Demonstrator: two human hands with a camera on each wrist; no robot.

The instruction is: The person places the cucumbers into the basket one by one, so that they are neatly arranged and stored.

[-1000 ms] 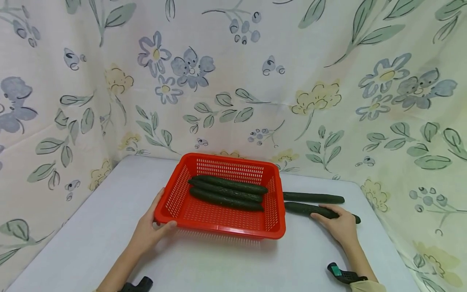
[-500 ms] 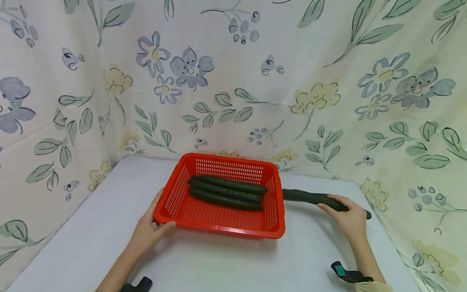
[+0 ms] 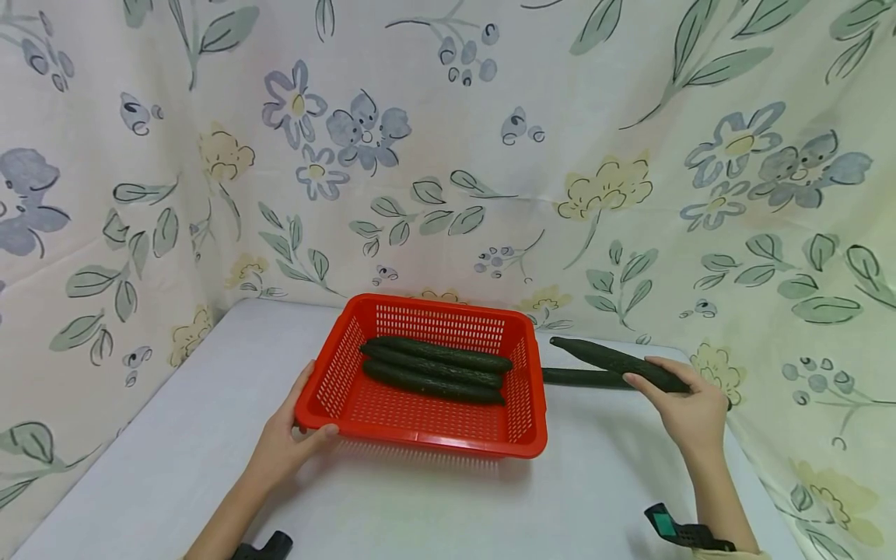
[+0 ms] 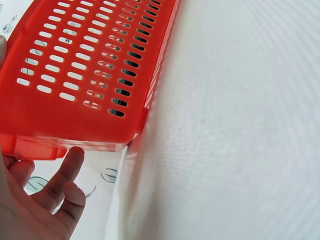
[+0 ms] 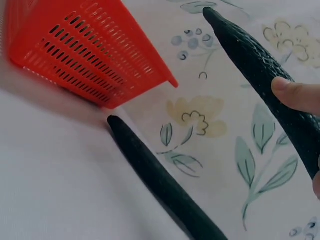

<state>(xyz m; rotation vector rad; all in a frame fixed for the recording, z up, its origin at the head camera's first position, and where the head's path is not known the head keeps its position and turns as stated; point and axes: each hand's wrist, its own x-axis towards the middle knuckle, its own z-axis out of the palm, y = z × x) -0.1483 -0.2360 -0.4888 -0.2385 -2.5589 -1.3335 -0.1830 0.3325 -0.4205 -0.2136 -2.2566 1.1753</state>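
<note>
My right hand [image 3: 693, 404] grips a dark green cucumber [image 3: 616, 360] towards its right end and holds it above the table, its free end pointing left at the basket. Below and behind it, a second cucumber [image 3: 584, 378] lies on the table beside the basket, partly covered by the held one. A red plastic basket [image 3: 427, 440] with slotted walls stands in the middle, three cucumbers [image 3: 434, 383] side by side inside. My left hand [image 3: 283, 439] holds the basket's near left corner, thumb on the rim; in the left wrist view its fingers [image 4: 75, 162] curl below the rim.
The white table [image 3: 392, 513] runs back to a floral cloth [image 3: 448, 155] that hangs behind and along both sides. Dark straps with devices sit on both wrists, the right one [image 3: 682, 533] carrying a green patch.
The right hand has lifted the cucumber off the table and shifted right, its left end now raised. The cucumber behind is uncovered underneath. The left hand and basket stay put.
</note>
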